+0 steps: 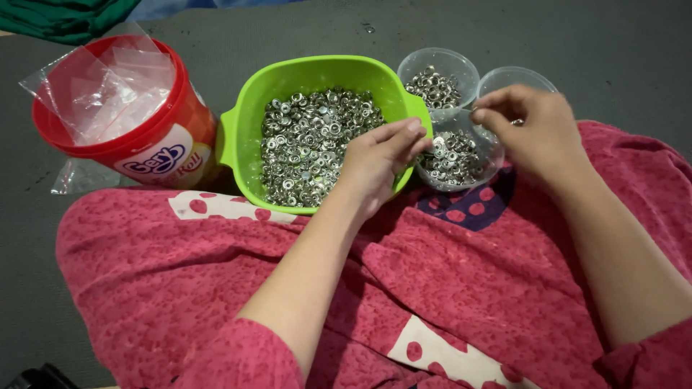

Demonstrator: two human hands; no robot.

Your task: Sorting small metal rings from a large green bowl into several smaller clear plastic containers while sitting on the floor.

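Small round silver metal snap parts [310, 144]: several hundred, ring and dome shapes, shiny, heaped loose in a bright green square plastic basin with side handles [241, 126], centre of the scene. Judged light singly, hard, slick and apt to roll or scatter; best pinched one at a time by the rim between fingertip and thumb.

Left hand [378, 162]: resting on the basin's 3 o'clock rim, fingers curled narrow with tips together; whether a piece sits between them I cannot tell.

Right hand [530, 126]: at 2 o'clock from the basin, fingertips closed in a fine pinch above the clear cups; what it holds, if anything, is too small to tell.

Clear round plastic cup, near [458, 158]: touching the basin's right side, well filled with the same silver pieces.

Clear round plastic cup, far [436, 83]: at 1 o'clock, partly filled.

Third clear plastic cup [515, 78]: just beside the far cup, mostly hidden behind the right hand.

Red round plastic tub [151, 140]: at 9 o'clock, stuffed with thin, crinkly transparent plastic bags [108, 90].

Pink spotted soft fabric garment [447, 274]: covers the lap at 6 o'clock.

Dark grey matte floor mat [613, 50]: underlies everything.
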